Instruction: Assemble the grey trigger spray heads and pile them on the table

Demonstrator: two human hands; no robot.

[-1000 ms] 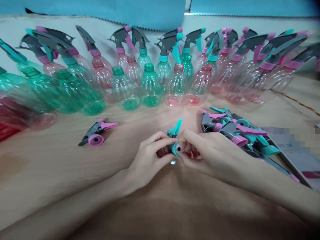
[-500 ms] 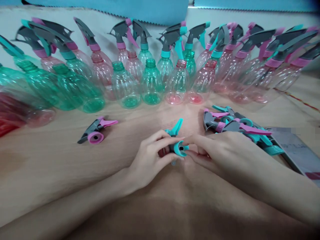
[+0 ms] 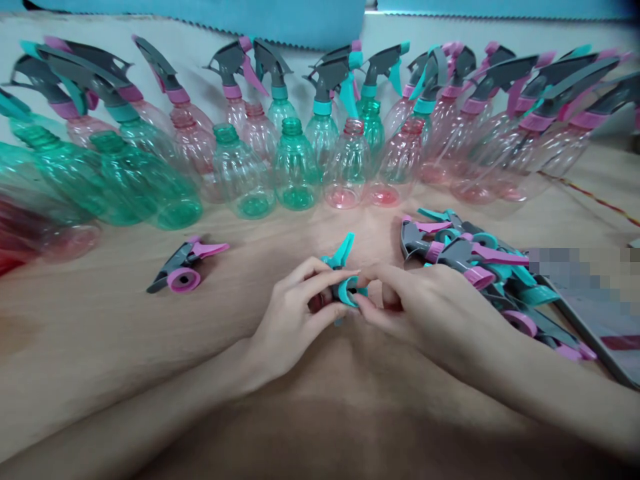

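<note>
My left hand (image 3: pixel 293 307) is closed round a grey trigger spray head with a teal collar (image 3: pixel 347 291) and a teal trigger lever (image 3: pixel 344 251) pointing up and away. The collar's open end faces right. My right hand (image 3: pixel 425 303) has its thumb and fingertips pinched at the collar's opening, touching its edge. A small teal bit shows between those fingertips, but they partly hide it. To the left lies a grey spray head with a pink collar (image 3: pixel 184 280). Beside and behind my right hand is a pile of grey, pink and teal spray heads (image 3: pixel 463 252).
Along the wall stand clear pink and green bottles, many with spray heads fitted. Open-necked ones, such as a green bottle (image 3: pixel 296 167) and a pink bottle (image 3: pixel 349 167), stand in front. A flat grey object (image 3: pixel 585 300) and a twisted cord (image 3: pixel 595 197) lie at right.
My right fingertips have come closer in against the collar. My right forearm sits lower, uncovering more of the pile. The whole view has shifted slightly, and my left hand keeps its hold.
</note>
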